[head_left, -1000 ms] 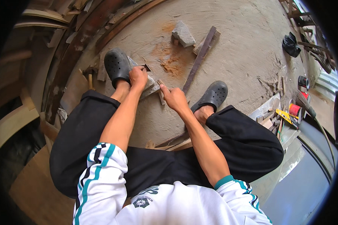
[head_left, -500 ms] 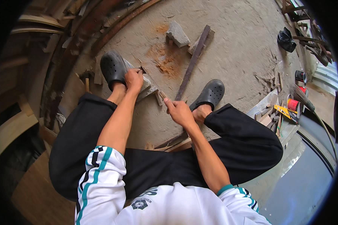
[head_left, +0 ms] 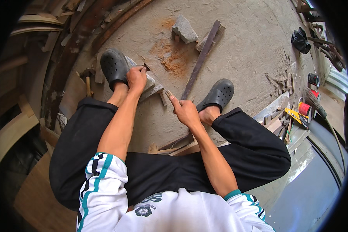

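Observation:
I squat on a concrete floor in black trousers and dark grey clogs. My left hand (head_left: pixel 137 77) presses its fingers on the far end of a thin flat blade (head_left: pixel 155 79). The blade lies slanted across a pale grey stone block (head_left: pixel 150 84) beside my left clog (head_left: pixel 114 67). My right hand (head_left: pixel 186 111) is closed around the blade's near handle end, just in front of my right clog (head_left: pixel 219 94).
A long rusty bar (head_left: pixel 201 58) lies on the floor past my hands, with a grey rock (head_left: pixel 184 29) and orange dust (head_left: pixel 173 62) near it. Wood offcuts, cans and a yellow tool (head_left: pixel 296 116) lie right. Curved wooden pieces (head_left: pixel 71 50) and a hammer (head_left: pixel 87 79) lie left.
My right hand has drawn back toward my body along the blade's line and then eased slightly forward. My left hand stays pressed on the blade at the stone.

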Demonstrator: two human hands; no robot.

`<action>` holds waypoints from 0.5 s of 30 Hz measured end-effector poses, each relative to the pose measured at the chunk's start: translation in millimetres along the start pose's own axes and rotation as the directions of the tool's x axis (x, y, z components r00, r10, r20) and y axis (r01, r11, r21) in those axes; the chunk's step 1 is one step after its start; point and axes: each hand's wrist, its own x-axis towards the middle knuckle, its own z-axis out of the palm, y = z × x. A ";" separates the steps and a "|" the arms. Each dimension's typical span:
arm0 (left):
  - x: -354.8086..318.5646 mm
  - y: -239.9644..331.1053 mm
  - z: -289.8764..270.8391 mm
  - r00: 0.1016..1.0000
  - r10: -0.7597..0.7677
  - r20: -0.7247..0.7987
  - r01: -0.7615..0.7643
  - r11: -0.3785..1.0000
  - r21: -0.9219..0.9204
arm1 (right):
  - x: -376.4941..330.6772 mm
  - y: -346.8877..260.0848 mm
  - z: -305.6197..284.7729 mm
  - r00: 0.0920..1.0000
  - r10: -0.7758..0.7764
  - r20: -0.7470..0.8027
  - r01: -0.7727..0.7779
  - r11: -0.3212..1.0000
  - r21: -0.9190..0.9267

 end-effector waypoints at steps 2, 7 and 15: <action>0.6 -6.0 -1.8 0.999 -0.026 0.023 0.025 0.999 0.040 | -16.6 -1.9 -9.0 1.000 -0.021 0.020 0.021 0.999 0.031; 1.2 -6.3 -1.7 0.999 -0.005 0.050 0.003 0.999 0.050 | -48.0 11.1 -40.1 0.999 0.027 0.042 -0.028 0.999 0.022; 2.0 -5.6 6.9 0.999 -0.043 0.017 0.042 0.998 0.054 | -11.0 21.3 -17.6 0.999 0.001 0.050 -0.004 0.998 0.061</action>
